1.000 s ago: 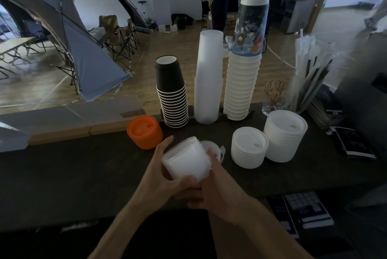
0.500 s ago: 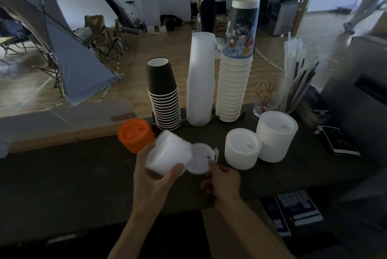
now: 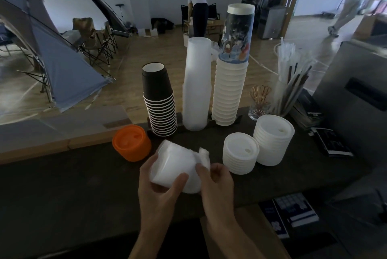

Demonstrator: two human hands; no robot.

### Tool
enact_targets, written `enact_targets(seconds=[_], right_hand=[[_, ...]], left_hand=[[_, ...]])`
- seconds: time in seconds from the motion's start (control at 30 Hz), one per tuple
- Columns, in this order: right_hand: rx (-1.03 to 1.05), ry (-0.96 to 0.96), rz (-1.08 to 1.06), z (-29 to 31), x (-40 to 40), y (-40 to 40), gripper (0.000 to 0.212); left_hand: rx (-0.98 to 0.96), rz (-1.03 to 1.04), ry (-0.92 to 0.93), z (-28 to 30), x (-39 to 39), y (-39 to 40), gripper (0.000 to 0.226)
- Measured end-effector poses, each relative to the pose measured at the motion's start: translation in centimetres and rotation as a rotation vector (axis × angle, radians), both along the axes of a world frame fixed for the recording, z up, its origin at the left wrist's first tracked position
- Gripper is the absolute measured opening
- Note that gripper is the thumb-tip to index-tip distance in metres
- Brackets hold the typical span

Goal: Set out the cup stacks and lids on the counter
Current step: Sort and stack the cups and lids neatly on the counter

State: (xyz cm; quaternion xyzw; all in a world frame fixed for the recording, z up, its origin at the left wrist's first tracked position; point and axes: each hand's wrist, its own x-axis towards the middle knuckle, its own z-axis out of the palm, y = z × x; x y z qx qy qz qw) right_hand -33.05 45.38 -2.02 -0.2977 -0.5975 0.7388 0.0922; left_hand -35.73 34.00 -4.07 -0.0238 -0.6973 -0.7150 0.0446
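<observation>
A tilted stack of clear plastic lids (image 3: 171, 162) hangs just above the dark counter (image 3: 62, 185), gripped from below by my left hand (image 3: 159, 187). My right hand (image 3: 215, 183) pinches the stack's right end, where one lid (image 3: 204, 157) sticks out. Along the counter's back stand a black paper cup stack (image 3: 160, 99), a tall frosted cup stack (image 3: 196, 85) and a white cup stack topped by a printed cup (image 3: 232, 70). An orange lid stack (image 3: 132, 142) sits to the left, two white lid stacks (image 3: 240, 156) (image 3: 273, 139) to the right.
A glass of stirrers (image 3: 258, 103) and a holder of wrapped straws (image 3: 291, 82) stand at the back right beside a grey machine (image 3: 356, 95). Booklets (image 3: 333, 141) lie at the right edge. Beyond the counter are a tent, folding chairs and two people.
My left hand has kept the clear lid stack, tilting it. My right hand came off it, then closed on its right end again. The view shifted slightly.
</observation>
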Motion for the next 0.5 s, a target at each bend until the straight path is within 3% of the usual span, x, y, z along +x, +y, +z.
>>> enact_targets(seconds=[0.17,0.4,0.5], right_hand=[[-0.185,0.24,-0.02,1.2,1.2,-1.7,0.049],[-0.126,0.334,-0.018,0.9,1.4,-2.9,0.045],[-0.046,0.332,0.086,0.5,1.3,-2.4,0.052]], left_hand=[[0.088,0.051,0.014,1.0,1.0,0.3,0.087],[0.149,0.121,-0.031,1.6,1.8,0.3,0.071],[0.19,0.104,-0.031,2.2,1.7,-0.2,0.069]])
